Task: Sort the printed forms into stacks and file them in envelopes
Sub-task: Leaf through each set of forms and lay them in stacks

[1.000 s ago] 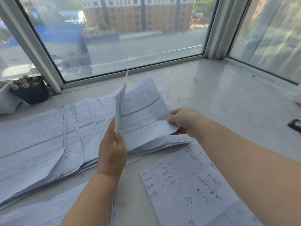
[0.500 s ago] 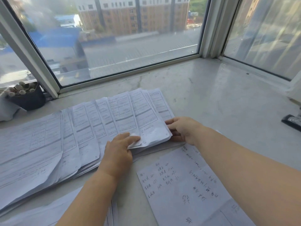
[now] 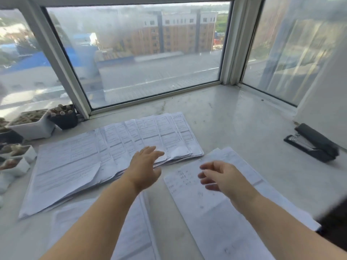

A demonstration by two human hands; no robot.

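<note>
Head cam count?
— One fanned spread of printed forms [image 3: 116,156] mid-frame on the sill [image 3: 234,119], one handwritten sheet [image 3: 216,209] lower right, one black stapler [image 3: 312,142] far right.
Hands?
— Left hand [image 3: 145,168] flat, fingertips over the forms; right hand [image 3: 218,175] loose, holding nothing.

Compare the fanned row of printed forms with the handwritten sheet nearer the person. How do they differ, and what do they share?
The printed forms carry printed boxes and lines; the handwritten sheet shows a few loose pen marks on mostly bare paper. The printed forms are many, overlapped in a fan; the handwritten sheet tops only a few sheets. The left hand is over the printed forms; the right hand is over the handwritten sheet. Both are white paper lying on the sill.
</note>
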